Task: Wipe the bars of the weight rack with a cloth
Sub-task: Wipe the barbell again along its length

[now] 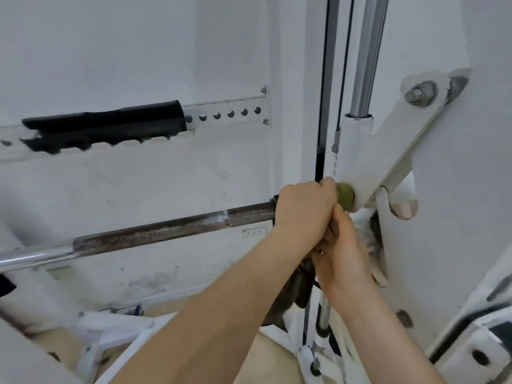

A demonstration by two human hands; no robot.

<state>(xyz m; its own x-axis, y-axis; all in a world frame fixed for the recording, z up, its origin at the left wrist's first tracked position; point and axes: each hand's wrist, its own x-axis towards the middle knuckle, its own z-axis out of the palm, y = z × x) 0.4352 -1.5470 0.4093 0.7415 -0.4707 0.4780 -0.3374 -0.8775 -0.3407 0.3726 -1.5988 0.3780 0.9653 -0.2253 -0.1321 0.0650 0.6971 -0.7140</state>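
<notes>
My left hand (304,210) is clenched over the right end of the bar (166,231), with the green cloth (345,196) bunched under it. Only a rounded wad of cloth shows, squeezed between my knuckles and the white pivot arm (388,151) of the rack. My right hand (342,248) sits just below, touching the left, with its fingers tucked up out of sight. I cannot tell whether it grasps cloth, bar or nothing.

The bar runs away to the left, dark and rust-flecked along the middle, bright chrome at its far end. Things are tight around the hands. The pivot arm slants up to a large bolt (419,94), a chrome guide rod (368,51) rises right above, and a black cable (321,79) drops just behind my left knuckles. On the wall behind are a perforated bracket (227,115), partly wrapped in black padding (105,120), and a socket (254,232) under the bar.
</notes>
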